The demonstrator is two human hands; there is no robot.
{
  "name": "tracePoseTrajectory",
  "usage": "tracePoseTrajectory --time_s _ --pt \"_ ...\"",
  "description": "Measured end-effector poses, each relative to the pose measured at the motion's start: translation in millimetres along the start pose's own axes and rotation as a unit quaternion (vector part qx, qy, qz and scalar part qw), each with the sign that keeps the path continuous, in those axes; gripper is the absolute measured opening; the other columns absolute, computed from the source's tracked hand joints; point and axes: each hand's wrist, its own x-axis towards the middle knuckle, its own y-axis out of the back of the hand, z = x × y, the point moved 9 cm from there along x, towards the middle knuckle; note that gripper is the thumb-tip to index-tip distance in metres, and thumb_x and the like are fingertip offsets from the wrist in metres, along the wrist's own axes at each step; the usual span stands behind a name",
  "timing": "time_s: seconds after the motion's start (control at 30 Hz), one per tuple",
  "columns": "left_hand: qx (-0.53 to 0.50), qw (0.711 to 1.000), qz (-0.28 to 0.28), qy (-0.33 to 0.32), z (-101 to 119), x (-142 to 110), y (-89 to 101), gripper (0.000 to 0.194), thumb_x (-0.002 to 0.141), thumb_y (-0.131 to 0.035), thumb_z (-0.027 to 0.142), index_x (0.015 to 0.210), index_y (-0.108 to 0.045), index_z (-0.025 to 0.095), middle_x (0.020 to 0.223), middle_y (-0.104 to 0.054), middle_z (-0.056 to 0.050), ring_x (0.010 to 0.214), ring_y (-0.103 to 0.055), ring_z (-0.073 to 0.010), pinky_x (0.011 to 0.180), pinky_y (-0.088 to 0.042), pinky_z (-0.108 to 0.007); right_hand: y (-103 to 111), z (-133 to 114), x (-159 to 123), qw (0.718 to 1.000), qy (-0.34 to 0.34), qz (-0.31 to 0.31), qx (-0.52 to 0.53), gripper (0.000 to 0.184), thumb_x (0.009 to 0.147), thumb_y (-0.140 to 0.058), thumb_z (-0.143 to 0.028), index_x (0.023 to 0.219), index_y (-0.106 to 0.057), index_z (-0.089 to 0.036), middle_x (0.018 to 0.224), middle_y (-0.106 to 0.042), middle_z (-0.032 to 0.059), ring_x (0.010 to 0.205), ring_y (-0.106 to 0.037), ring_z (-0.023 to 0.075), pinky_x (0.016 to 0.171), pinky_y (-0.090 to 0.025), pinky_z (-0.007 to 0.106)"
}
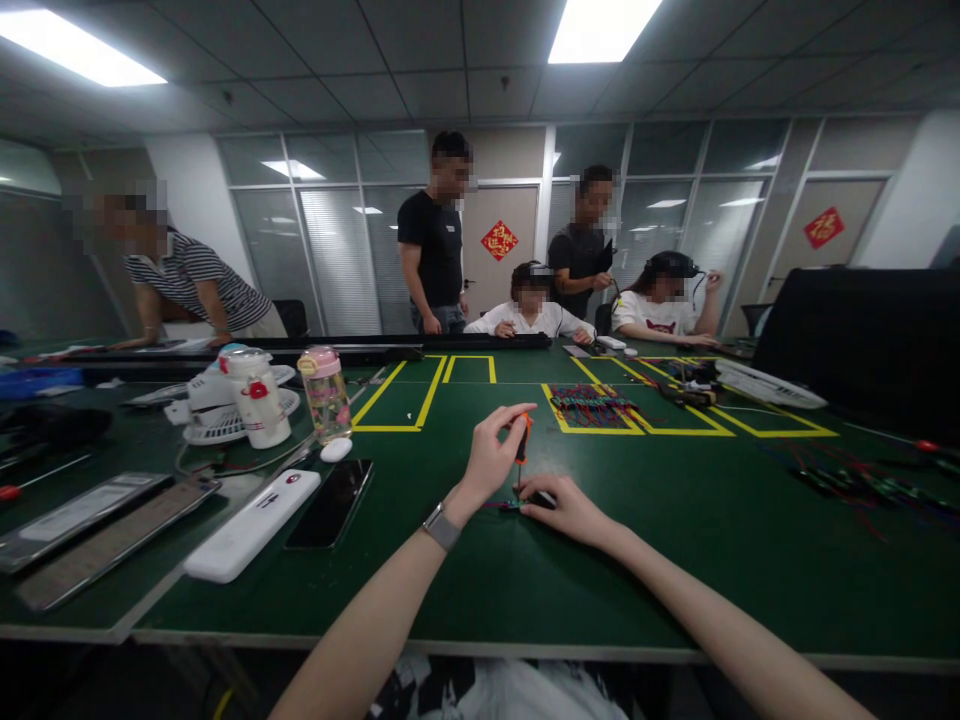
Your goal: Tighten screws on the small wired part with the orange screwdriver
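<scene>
My left hand (489,452), with a grey-banded watch at the wrist, is closed around the handle of an orange and black screwdriver (524,440). The screwdriver stands upright, its thin shaft reaching down to a small green circuit board (511,505) with coloured wires on the table. My right hand (574,512) rests low on the table, fingertips pinched at the board's right side beside the shaft. Under its fingers sits a dark object that I cannot make out. The exact contact of the screwdriver's tip is too small to tell.
To my left lie a black phone (330,505), a white power bank (253,525), a pink-lidded bottle (325,395) and a white bottle (257,398). Ahead, a pile of wired boards (592,405) lies within yellow tape; more wired boards (877,485) lie right. Several people are across the table.
</scene>
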Motion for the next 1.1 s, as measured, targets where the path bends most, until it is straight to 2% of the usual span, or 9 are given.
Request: tracePoseTrajectory --time_s 1.1 --pt "0.007 1.0 0.001 -0.001 -1.9 -0.5 0.5 0.029 0.094 -0.044 0.028 0.111 -0.066 0.02 0.097 -0.067 -0.005 0.086 -0.062 -0.0155 0.079 -0.048 -0.026 0.4 -0.1 -0.9 1.0 -0.001 -0.001 -0.004 0.013 0.079 -0.068 -0.029 0.088 -0.071 -0.02 0.106 -0.071 0.0089 0.102 -0.066 0.0233 0.094 -0.049 0.039"
